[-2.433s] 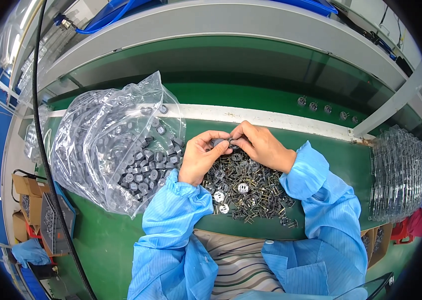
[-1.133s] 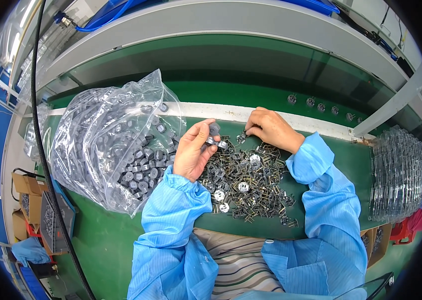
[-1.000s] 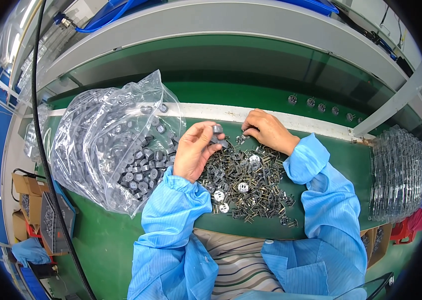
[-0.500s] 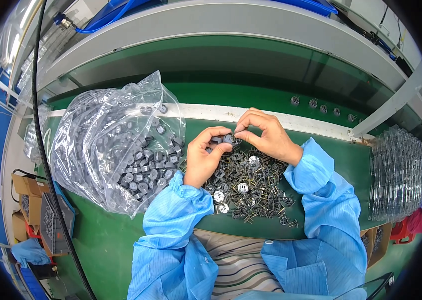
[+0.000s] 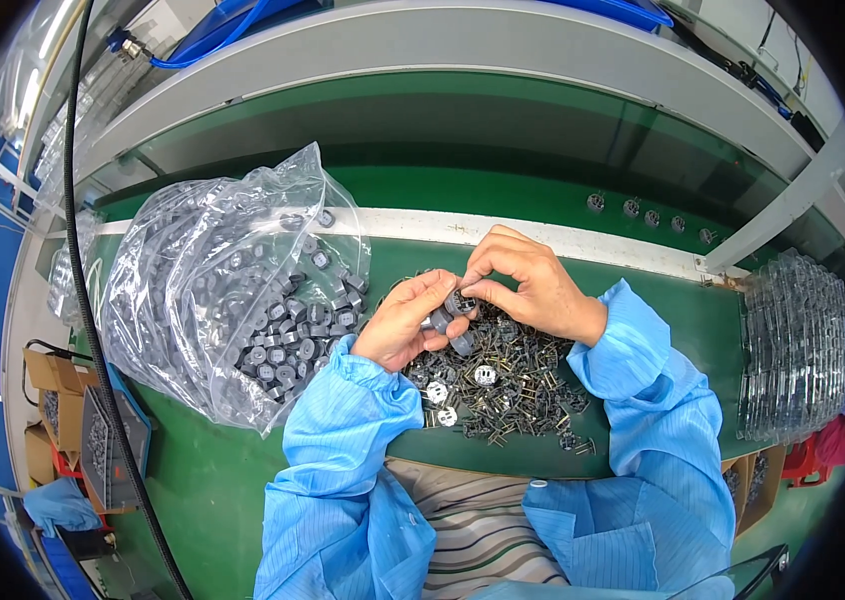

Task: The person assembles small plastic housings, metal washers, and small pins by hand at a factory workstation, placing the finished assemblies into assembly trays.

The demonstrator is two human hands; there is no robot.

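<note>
My left hand (image 5: 405, 320) is closed around a round dark grey part (image 5: 459, 303) with its inner side up, and more grey plastic caps (image 5: 463, 344) sit in its curled fingers. At that part's upper edge, my right hand (image 5: 535, 282) pinches thumb and forefinger together; what lies between the tips is too small to make out. Below both hands spreads a pile of small black parts with brass-coloured pins (image 5: 518, 385). Among them lie a few white-faced discs (image 5: 486, 375). Loose grey caps (image 5: 288, 350) spill from a clear plastic bag (image 5: 178, 260) left of my hands.
Several round parts (image 5: 632, 207) stand in a row on the green surface beyond the white strip (image 5: 593, 250). Stacked clear plastic trays (image 5: 798, 345) stand at the right. A black cable (image 5: 78, 240) hangs down the left side. Cardboard boxes (image 5: 61, 400) sit lower left.
My left hand has turned, tipping the round part so its inner side faces up and showing the caps beneath. My right fingertips have moved slightly left, onto its upper edge.
</note>
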